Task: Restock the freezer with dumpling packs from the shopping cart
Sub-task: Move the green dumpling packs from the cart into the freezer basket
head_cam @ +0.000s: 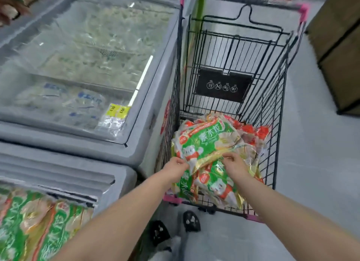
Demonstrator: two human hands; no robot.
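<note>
Both hands on a dumpling pack inside the shopping cart (229, 109), freezers to its left.

Left of the cart, nearest: open freezer (64, 180) holding green dumpling packs (37, 227). Left of the cart, farther back: closed freezer (155, 89) with glass lid (81, 52), yellow price tags (119, 110) at its corner nearest the cart. In the cart's near end: pile of green and red packs; top dumpling pack (206, 144), green, lifted at its near edge. Left hand (176, 168) pinches that pack's near-left corner; right hand (234, 166) has fingers curled, gripping its gold-trimmed near edge. Below the cart's near rim: two dark shoes (191, 220) on grey floor.
</note>
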